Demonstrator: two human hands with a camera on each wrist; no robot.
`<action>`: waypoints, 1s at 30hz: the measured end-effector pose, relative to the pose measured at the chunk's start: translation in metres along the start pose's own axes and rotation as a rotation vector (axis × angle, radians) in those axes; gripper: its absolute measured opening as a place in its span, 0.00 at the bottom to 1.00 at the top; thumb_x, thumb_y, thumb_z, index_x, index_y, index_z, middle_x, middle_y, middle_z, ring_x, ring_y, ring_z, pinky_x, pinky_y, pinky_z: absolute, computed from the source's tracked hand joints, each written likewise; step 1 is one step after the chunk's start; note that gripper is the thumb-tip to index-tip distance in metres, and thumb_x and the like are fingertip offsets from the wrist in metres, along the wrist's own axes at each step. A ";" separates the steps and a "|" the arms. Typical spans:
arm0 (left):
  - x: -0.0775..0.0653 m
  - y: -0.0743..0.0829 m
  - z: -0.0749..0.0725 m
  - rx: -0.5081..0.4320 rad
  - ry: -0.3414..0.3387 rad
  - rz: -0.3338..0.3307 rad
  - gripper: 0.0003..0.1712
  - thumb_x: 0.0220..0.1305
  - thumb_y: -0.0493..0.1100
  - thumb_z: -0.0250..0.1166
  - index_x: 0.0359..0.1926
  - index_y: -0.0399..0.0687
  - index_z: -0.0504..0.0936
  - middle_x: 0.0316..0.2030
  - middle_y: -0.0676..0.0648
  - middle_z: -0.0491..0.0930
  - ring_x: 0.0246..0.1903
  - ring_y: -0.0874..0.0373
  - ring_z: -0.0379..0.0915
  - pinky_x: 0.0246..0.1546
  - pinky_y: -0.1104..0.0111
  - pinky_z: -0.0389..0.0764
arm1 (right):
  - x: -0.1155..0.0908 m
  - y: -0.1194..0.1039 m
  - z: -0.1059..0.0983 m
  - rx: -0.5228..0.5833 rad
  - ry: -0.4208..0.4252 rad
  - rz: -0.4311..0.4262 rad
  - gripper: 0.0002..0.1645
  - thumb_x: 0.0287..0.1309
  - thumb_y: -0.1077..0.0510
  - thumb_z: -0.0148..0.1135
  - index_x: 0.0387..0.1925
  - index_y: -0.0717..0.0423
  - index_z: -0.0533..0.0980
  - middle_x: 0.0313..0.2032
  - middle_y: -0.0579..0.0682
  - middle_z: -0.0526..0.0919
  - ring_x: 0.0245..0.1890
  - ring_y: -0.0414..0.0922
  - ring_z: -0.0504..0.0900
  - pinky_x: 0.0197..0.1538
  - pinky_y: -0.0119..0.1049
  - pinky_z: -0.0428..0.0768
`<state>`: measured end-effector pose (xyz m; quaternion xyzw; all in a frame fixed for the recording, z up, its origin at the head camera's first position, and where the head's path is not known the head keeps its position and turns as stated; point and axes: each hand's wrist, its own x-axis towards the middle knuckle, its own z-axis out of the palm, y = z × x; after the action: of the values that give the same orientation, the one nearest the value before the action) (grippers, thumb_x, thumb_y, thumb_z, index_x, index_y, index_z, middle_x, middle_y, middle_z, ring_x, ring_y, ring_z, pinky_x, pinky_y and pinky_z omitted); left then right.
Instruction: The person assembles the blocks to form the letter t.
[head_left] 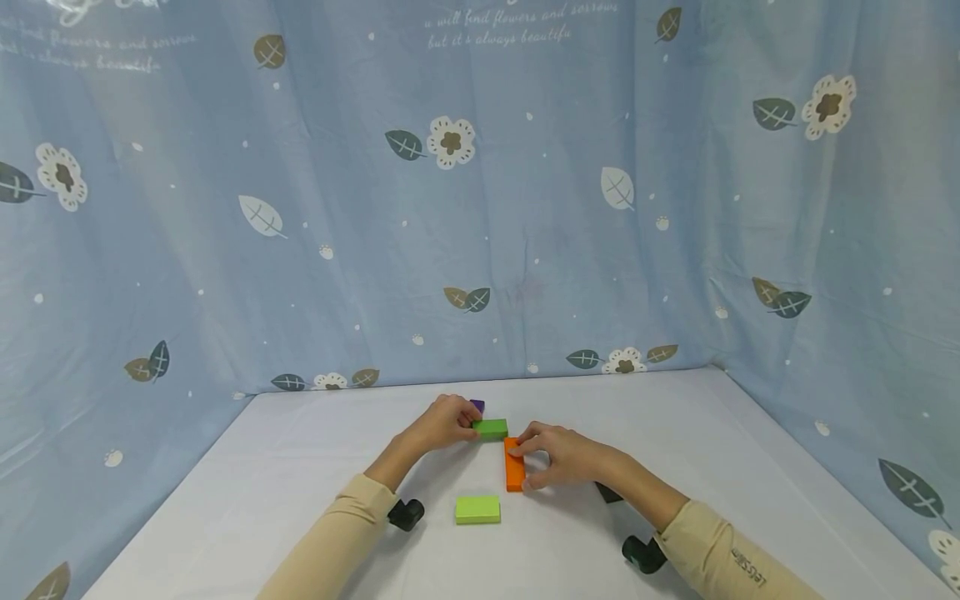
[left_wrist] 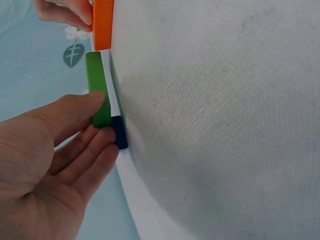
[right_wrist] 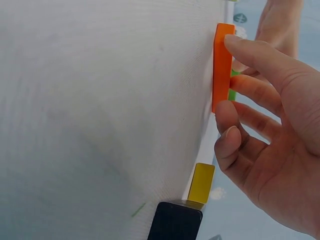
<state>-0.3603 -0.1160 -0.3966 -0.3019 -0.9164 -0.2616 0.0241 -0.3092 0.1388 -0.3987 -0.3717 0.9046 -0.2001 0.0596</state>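
Head view: you work with both bare hands over the white table [head_left: 300, 450], a flowered blue curtain [head_left: 525, 233] at the far side. Your left hand [head_left: 446, 423] pinches the green block [head_left: 492, 430] at its left end, thumb and fingers nearly closed; the fingertips also reach the purple block [head_left: 477, 405], just beyond on the far side. Your right hand [head_left: 562, 456] holds the orange block [head_left: 515, 475] from the right, thumb and fingers bent in close about it. The orange block runs near to far, its far end just beside the green block's right end. Nearer you, left of the orange block, lies the lime block [head_left: 477, 510]. The black block [head_left: 609, 495] sits under your right forearm, with the yellow block [right_wrist: 201, 182] beside it in the right wrist view.
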 end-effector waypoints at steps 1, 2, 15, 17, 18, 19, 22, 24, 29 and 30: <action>0.000 -0.001 0.000 0.000 -0.001 -0.002 0.14 0.55 0.34 0.73 0.44 0.33 0.86 0.37 0.41 0.86 0.33 0.59 0.79 0.39 0.69 0.84 | 0.000 0.000 0.000 0.000 0.001 -0.002 0.33 0.52 0.45 0.73 0.58 0.52 0.79 0.56 0.50 0.77 0.55 0.50 0.77 0.57 0.46 0.80; 0.000 -0.001 0.000 0.000 -0.002 -0.004 0.15 0.55 0.34 0.73 0.44 0.33 0.86 0.37 0.41 0.86 0.34 0.59 0.79 0.40 0.69 0.84 | 0.000 0.000 0.000 0.000 0.002 -0.003 0.33 0.52 0.45 0.73 0.58 0.52 0.79 0.56 0.50 0.77 0.55 0.49 0.77 0.57 0.46 0.80; 0.002 -0.002 0.003 0.010 0.003 0.015 0.15 0.55 0.34 0.73 0.44 0.32 0.85 0.37 0.39 0.86 0.34 0.58 0.80 0.39 0.69 0.84 | -0.001 0.001 0.002 0.003 -0.008 0.009 0.32 0.53 0.45 0.72 0.59 0.51 0.79 0.57 0.49 0.77 0.55 0.48 0.77 0.55 0.42 0.81; 0.002 -0.001 0.004 0.008 -0.003 0.009 0.15 0.55 0.34 0.72 0.44 0.32 0.85 0.37 0.40 0.86 0.34 0.58 0.80 0.39 0.68 0.84 | -0.001 0.001 0.001 0.005 -0.010 0.014 0.33 0.53 0.44 0.72 0.59 0.50 0.78 0.57 0.48 0.76 0.55 0.48 0.77 0.54 0.41 0.81; 0.001 -0.001 0.004 0.007 -0.005 0.006 0.15 0.55 0.34 0.72 0.44 0.33 0.85 0.37 0.40 0.86 0.34 0.58 0.80 0.40 0.68 0.84 | -0.001 0.001 0.001 0.006 -0.011 0.017 0.33 0.53 0.44 0.72 0.60 0.50 0.78 0.57 0.48 0.76 0.54 0.48 0.77 0.53 0.40 0.81; 0.001 -0.001 0.004 0.004 -0.006 0.004 0.15 0.55 0.34 0.72 0.44 0.33 0.85 0.37 0.40 0.86 0.34 0.58 0.80 0.40 0.67 0.84 | -0.001 0.001 0.001 0.009 -0.011 0.017 0.34 0.53 0.44 0.72 0.60 0.51 0.78 0.57 0.48 0.76 0.54 0.48 0.77 0.53 0.40 0.81; 0.000 0.000 0.004 -0.004 -0.010 -0.010 0.15 0.56 0.35 0.72 0.45 0.33 0.85 0.38 0.41 0.86 0.35 0.58 0.80 0.41 0.66 0.84 | -0.001 0.001 0.001 0.015 -0.008 0.008 0.34 0.53 0.44 0.72 0.60 0.51 0.78 0.57 0.49 0.76 0.54 0.49 0.77 0.53 0.41 0.81; 0.000 0.001 0.004 -0.006 -0.008 -0.012 0.14 0.56 0.34 0.72 0.45 0.34 0.85 0.37 0.41 0.86 0.35 0.58 0.80 0.41 0.65 0.84 | -0.001 0.001 0.002 0.016 -0.006 0.000 0.33 0.54 0.44 0.72 0.60 0.52 0.78 0.57 0.49 0.76 0.55 0.49 0.77 0.55 0.43 0.81; 0.000 0.002 0.004 -0.004 -0.007 -0.012 0.14 0.56 0.34 0.72 0.44 0.34 0.86 0.37 0.41 0.86 0.35 0.58 0.79 0.41 0.64 0.85 | -0.002 0.001 0.001 0.014 -0.002 0.001 0.33 0.53 0.45 0.72 0.59 0.51 0.78 0.57 0.49 0.77 0.56 0.49 0.77 0.57 0.46 0.80; 0.001 0.001 0.004 -0.004 -0.010 -0.011 0.14 0.56 0.34 0.72 0.44 0.34 0.86 0.37 0.41 0.86 0.34 0.58 0.79 0.41 0.65 0.85 | -0.002 0.001 0.001 0.013 -0.002 0.004 0.33 0.53 0.45 0.72 0.59 0.51 0.78 0.57 0.49 0.77 0.56 0.49 0.77 0.58 0.46 0.80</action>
<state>-0.3596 -0.1127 -0.3992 -0.2981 -0.9176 -0.2623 0.0176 -0.3085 0.1403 -0.4006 -0.3699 0.9039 -0.2052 0.0633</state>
